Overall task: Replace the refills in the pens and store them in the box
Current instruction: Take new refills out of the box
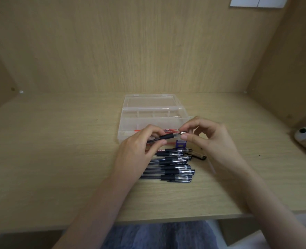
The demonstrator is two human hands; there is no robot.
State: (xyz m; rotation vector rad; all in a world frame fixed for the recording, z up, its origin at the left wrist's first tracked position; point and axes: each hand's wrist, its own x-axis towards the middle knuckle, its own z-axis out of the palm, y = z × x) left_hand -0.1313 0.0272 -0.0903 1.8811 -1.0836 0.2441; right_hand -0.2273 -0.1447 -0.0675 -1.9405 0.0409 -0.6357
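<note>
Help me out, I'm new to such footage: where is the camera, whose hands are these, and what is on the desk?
No machine here: a person wears one camera on the head, looking forward and down at their own arms. The left hand grips a black pen by its barrel; the right hand pinches its metal tip. On the wooden desk a row of similar pens lies nearest the person. Behind it stands an open clear plastic box with red items in its front compartment, too blurred to name. A small purple object sits between box and pens.
</note>
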